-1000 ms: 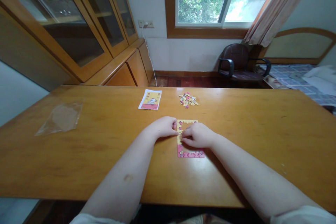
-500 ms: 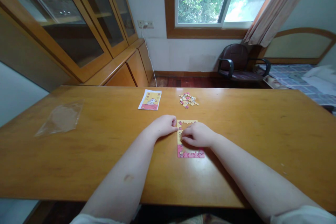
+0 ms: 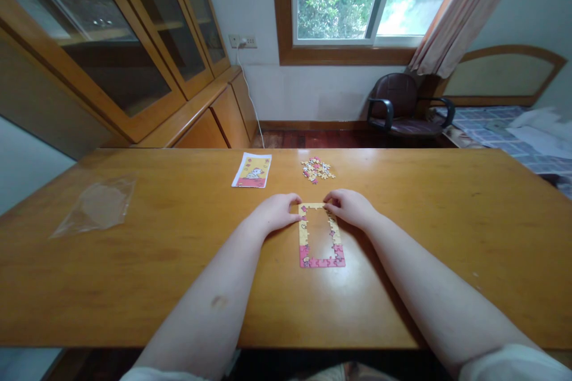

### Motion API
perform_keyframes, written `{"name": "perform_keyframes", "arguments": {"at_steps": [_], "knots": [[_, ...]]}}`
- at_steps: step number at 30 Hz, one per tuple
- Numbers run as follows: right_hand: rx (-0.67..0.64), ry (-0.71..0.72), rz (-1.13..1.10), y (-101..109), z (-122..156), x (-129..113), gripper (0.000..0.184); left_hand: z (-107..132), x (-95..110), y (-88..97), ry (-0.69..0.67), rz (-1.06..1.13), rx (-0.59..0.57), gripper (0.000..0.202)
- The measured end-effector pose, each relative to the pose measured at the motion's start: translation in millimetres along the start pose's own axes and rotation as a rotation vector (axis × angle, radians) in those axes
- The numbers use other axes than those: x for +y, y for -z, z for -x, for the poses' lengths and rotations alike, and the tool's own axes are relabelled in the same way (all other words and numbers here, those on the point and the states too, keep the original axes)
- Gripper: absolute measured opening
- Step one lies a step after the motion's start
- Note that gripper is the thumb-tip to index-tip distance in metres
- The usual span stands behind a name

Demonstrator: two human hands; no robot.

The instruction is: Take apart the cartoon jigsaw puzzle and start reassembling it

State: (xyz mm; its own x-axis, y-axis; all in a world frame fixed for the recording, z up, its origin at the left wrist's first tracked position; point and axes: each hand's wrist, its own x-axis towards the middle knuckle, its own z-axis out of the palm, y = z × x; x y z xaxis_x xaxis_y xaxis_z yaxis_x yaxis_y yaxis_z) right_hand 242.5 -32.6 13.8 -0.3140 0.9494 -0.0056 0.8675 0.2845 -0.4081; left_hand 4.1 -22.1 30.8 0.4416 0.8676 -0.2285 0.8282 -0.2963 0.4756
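Note:
A jigsaw puzzle border [image 3: 322, 262], yellow above and pink below, lies flat on the table as a joined rectangle with bare wood inside it. At its upper left edge is my left hand [image 3: 277, 212], thumb and forefinger apart, the fingertips touching the side. My right hand [image 3: 351, 206] has its fingers closed together on the upper right corner, hiding part of that corner. Beyond the border sits a small heap of loose puzzle pieces [image 3: 316, 169] in yellow, pink and white. To the left of the heap lies a reference picture card [image 3: 252, 170] with a white animal on it.
A clear plastic bag [image 3: 100, 203] lies flat on the left of the wooden table [image 3: 179, 262]. Glass-fronted cabinets [image 3: 134, 59] stand at the left. Past the table's far edge are an armchair [image 3: 397, 104] and a bed [image 3: 487, 125].
My right hand has moved from the border's left inner side up to its upper right corner, uncovering the middle. My left hand stays at the left edge, its thumb and forefinger wider apart.

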Motion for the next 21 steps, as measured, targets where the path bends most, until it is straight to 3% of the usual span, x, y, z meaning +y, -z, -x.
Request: {"name": "perform_keyframes", "arguments": {"at_steps": [21], "knots": [[0.026,-0.004,-0.167,-2.3,-2.9,12.3,0.013,-0.6,0.5,-1.6,-0.023,-0.003,0.021,0.045]]}}
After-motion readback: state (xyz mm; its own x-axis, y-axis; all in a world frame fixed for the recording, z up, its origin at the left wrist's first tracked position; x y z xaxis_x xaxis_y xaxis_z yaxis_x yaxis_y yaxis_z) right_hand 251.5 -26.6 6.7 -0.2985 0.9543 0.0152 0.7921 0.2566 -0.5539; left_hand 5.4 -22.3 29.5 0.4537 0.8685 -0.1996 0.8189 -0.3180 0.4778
